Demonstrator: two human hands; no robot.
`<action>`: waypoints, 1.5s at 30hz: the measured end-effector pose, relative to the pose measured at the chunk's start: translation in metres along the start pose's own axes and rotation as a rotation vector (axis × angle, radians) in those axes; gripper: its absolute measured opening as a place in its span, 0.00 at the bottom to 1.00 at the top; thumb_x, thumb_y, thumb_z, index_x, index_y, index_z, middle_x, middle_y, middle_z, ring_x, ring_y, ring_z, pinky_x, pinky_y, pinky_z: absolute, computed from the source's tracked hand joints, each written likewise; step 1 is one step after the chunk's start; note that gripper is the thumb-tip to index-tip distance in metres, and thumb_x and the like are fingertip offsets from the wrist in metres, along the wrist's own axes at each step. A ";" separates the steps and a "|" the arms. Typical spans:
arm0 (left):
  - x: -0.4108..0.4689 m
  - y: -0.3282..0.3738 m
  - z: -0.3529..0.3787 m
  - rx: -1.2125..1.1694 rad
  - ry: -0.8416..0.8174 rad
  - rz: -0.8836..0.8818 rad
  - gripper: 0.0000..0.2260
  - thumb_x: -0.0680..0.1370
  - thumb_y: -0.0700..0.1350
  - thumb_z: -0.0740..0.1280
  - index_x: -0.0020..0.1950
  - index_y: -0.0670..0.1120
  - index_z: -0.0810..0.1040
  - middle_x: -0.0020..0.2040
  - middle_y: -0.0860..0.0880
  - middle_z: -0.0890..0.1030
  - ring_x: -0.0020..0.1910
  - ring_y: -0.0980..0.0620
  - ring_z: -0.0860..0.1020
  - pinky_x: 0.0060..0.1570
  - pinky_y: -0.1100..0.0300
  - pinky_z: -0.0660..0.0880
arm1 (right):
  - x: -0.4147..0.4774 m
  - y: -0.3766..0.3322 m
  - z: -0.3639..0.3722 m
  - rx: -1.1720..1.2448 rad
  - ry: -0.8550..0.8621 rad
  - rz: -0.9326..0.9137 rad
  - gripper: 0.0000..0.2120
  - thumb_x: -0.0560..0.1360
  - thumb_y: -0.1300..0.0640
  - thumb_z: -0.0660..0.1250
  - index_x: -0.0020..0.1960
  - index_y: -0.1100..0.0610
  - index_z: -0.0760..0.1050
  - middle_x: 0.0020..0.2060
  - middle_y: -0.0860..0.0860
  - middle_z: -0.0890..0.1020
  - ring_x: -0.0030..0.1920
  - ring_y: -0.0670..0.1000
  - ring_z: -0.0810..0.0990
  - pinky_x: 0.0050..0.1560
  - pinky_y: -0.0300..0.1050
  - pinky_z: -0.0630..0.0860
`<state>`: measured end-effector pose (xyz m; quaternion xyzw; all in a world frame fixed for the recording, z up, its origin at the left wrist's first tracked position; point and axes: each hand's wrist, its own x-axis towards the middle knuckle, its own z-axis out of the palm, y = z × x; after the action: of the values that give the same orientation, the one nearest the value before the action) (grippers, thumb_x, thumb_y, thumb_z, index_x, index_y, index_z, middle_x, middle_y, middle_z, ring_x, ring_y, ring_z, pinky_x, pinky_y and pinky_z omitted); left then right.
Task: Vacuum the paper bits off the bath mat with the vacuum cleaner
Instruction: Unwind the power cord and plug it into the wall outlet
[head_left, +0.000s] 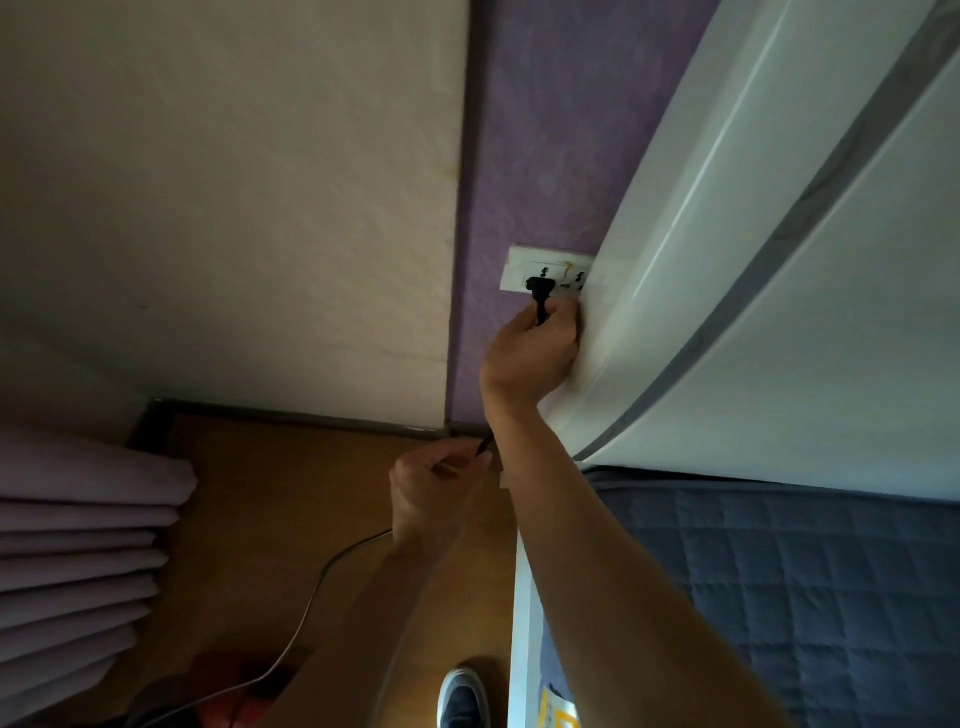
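Note:
My right hand (535, 348) grips a black plug (538, 293) and holds it against the left socket of a white wall outlet (519, 270) on the purple wall. Lower down, my left hand (434, 493) pinches the black power cord (317, 603), which runs down across the wooden floor to the bottom left. A dark red shape at the bottom (244, 686), partly cut off, may be the vacuum cleaner. The bath mat and the paper bits are not in view.
A white bed headboard (779, 234) leans close to the right of the outlet, with a dark blue quilted cover (805, 597) below it. Pale pink curtain folds (78, 545) hang at the left. One shoe (462, 699) stands on the wooden floor (270, 478).

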<state>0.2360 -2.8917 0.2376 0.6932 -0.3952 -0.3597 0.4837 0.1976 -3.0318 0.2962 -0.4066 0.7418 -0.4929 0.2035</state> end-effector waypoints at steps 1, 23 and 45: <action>0.000 -0.001 -0.001 0.016 0.000 -0.007 0.07 0.72 0.38 0.76 0.48 0.48 0.87 0.40 0.54 0.86 0.36 0.58 0.84 0.40 0.57 0.84 | 0.000 0.001 -0.003 -0.020 -0.032 -0.029 0.06 0.80 0.65 0.63 0.54 0.66 0.77 0.48 0.61 0.84 0.49 0.60 0.84 0.43 0.51 0.80; -0.001 0.139 -0.142 1.095 -0.450 -0.115 0.35 0.75 0.63 0.68 0.75 0.48 0.61 0.67 0.43 0.72 0.65 0.42 0.74 0.62 0.47 0.75 | -0.016 -0.081 -0.135 -1.060 -1.206 -0.639 0.40 0.76 0.45 0.70 0.79 0.55 0.52 0.73 0.61 0.63 0.71 0.64 0.66 0.62 0.57 0.73; -0.144 0.237 -0.363 1.206 -0.185 -0.074 0.36 0.77 0.62 0.64 0.79 0.49 0.54 0.74 0.43 0.66 0.70 0.41 0.69 0.66 0.46 0.70 | -0.180 -0.226 -0.234 -1.001 -1.084 -1.033 0.33 0.79 0.41 0.63 0.76 0.55 0.55 0.70 0.59 0.67 0.68 0.61 0.69 0.59 0.56 0.75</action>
<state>0.4471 -2.6747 0.5799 0.8242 -0.5450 -0.1477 -0.0432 0.2302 -2.7960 0.5822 -0.9071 0.3967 0.1174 0.0777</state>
